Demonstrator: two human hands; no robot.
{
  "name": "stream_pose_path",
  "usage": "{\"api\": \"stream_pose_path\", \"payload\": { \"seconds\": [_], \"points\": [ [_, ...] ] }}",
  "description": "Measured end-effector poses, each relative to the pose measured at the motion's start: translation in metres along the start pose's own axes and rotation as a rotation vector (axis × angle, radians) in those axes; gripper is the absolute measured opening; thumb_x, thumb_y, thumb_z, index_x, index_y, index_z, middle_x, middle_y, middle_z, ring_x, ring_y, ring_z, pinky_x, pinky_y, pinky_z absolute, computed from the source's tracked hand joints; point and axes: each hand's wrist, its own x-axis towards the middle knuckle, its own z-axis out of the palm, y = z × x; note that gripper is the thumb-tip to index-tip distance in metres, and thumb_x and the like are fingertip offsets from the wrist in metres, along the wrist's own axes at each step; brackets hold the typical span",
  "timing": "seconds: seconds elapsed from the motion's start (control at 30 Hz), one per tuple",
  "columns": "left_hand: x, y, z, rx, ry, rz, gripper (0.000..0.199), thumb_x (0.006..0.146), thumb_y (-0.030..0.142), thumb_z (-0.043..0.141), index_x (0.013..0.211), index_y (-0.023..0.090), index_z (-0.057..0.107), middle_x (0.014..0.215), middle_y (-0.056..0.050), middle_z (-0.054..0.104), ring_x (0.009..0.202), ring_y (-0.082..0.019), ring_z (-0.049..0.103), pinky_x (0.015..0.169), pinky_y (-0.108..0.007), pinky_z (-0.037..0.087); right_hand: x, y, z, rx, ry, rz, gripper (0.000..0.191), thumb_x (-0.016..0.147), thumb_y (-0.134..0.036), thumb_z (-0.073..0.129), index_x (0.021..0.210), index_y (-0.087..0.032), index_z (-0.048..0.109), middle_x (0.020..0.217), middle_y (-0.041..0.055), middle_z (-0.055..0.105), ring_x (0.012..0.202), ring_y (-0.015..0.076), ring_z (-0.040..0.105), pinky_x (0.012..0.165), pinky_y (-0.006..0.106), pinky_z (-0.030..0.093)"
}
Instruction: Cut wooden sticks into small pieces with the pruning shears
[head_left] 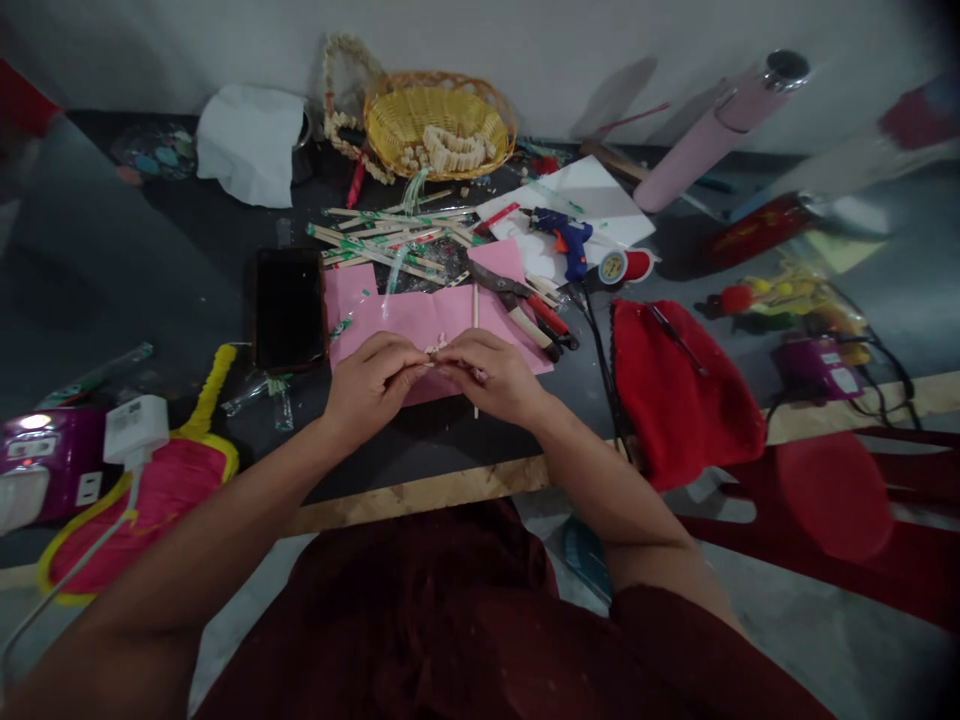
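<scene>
My left hand (381, 380) and my right hand (491, 375) meet fingertip to fingertip over a pink paper sheet (397, 312). Both are closed in a pinch on small pale wooden pieces (435, 350), whose exact shape is too small to make out. Under my right hand a thin wooden stick (475, 308) lies upright in the view, partly covered by the hand. Just beyond it rest pliers (517, 305) with red and white handles. Paper-wrapped chopsticks (390, 240) are heaped behind the pink sheet.
A phone (289, 310) lies left of the paper. Behind stand a yellow basket (390, 110) with small pale pieces and a pink bottle (697, 150). A blue glue gun (566, 238), a red thread spool (637, 265) and a red cloth (675, 400) are on the right.
</scene>
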Motion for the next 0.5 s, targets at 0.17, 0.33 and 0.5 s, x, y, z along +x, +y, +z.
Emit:
{"api": "stream_pose_path", "payload": {
  "seconds": [0.17,0.33,0.5],
  "points": [
    [-0.0019,-0.0031,0.0027,0.011,-0.014,0.022,0.015,0.088,0.024,0.058,0.094,0.022,0.072,0.09,-0.004,0.07,0.085,-0.015,0.064,0.077,-0.026,0.05,-0.0013,-0.0015,0.0033,0.039,0.006,-0.023,0.012,0.09,-0.022,0.054,0.094,-0.018,0.064,0.085,0.007,0.067,0.079,0.0139,0.062,0.074,0.028,0.053],
    [-0.0055,-0.0048,0.0055,0.085,-0.023,0.11,0.016,0.088,0.02,0.057,0.093,0.02,0.072,0.087,-0.004,0.07,0.079,-0.013,0.065,0.071,-0.023,0.05,-0.0024,0.0012,0.0026,0.048,0.007,-0.113,0.012,0.083,-0.013,0.056,0.092,-0.017,0.063,0.085,0.0077,0.069,0.082,0.0148,0.063,0.071,0.026,0.053],
    [-0.0045,-0.0031,0.0054,0.103,-0.03,0.144,0.016,0.088,0.018,0.056,0.09,0.019,0.072,0.086,-0.004,0.07,0.077,-0.013,0.065,0.069,-0.022,0.05,-0.0007,0.0007,0.0013,-0.01,0.024,-0.114,0.013,0.079,-0.009,0.055,0.084,-0.018,0.062,0.078,0.0038,0.066,0.07,0.0118,0.059,0.062,0.023,0.048]
  ]
}}
